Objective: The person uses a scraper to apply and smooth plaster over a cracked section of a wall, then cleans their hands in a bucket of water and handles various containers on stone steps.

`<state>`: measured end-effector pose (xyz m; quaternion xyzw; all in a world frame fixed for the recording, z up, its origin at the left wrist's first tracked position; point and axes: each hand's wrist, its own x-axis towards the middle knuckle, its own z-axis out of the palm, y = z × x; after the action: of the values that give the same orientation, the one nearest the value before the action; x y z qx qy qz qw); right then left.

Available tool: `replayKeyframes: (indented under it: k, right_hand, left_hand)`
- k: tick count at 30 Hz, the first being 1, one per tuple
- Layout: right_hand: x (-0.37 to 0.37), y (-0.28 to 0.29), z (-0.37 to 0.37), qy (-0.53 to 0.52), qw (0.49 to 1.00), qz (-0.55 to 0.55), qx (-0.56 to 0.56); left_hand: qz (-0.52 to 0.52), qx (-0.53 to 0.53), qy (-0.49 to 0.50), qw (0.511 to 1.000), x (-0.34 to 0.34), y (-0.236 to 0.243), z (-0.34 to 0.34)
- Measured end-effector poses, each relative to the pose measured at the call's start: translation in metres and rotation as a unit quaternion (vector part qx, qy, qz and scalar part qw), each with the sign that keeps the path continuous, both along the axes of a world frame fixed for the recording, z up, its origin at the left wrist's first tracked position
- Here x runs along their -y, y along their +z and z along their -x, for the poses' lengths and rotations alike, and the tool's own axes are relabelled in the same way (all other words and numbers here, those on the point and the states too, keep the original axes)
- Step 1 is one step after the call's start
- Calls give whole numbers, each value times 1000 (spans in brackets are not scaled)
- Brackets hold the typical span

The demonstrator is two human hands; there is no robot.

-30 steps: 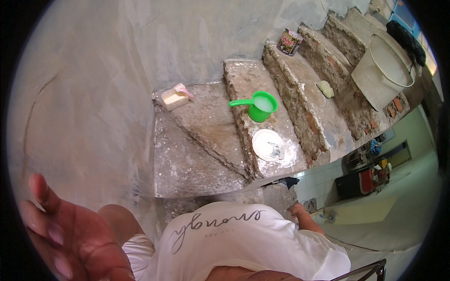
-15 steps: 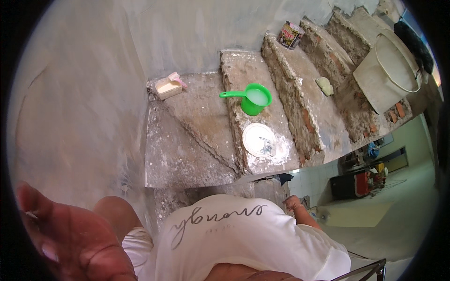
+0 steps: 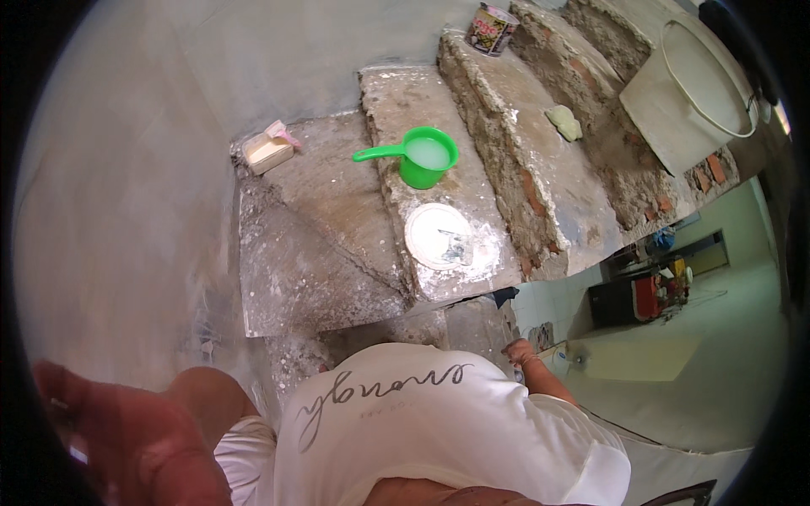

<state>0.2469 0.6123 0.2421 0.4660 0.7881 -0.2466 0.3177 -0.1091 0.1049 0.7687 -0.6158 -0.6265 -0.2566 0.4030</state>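
A: Stair edge (image 3: 498,325), lower centre of the frame: that is what the right hand (image 3: 516,349) sits against, just past the hem of the white shirt (image 3: 439,422).

B: Is that hand gripping?

A: Cannot tell. Only the knuckles and wrist show, and the fingers are hidden behind the rough concrete.

B: And the other hand?

A: The left hand (image 3: 118,430) is at the lower left of the frame, very close to the lens and blurred. It is open, fingers spread, holding nothing, with the grey wall (image 3: 110,194) behind it.

B: What lies on the steps?

A: At the centre, a round white lid (image 3: 439,236) smeared with paste lies flat on a step. Just above it stands a green dipper (image 3: 422,156) with milky liquid in it, handle pointing to the left of the frame. Both are well apart from either hand.

B: Anything higher?

A: A small cardboard box (image 3: 268,150) at upper left of the steps, a printed tin (image 3: 491,27) at the top, a pale sponge (image 3: 564,123) to the upper right, and a big white bucket (image 3: 700,84) in the top right corner.
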Motion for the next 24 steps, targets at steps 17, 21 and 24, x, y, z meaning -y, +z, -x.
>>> replayKeyframes:
  k: [17,21,24]
  right_hand:
    - [19,-18,-56,363,919,-98,120]
    - [74,42,0,313,944,-89,48]
    - [93,48,-20,187,974,-71,105]
  left_hand:
    - [463,588,273,604,68,-401,30]
    - [479,657,251,525,222,-566,-10]
    - [469,695,272,472,240,-569,-8]
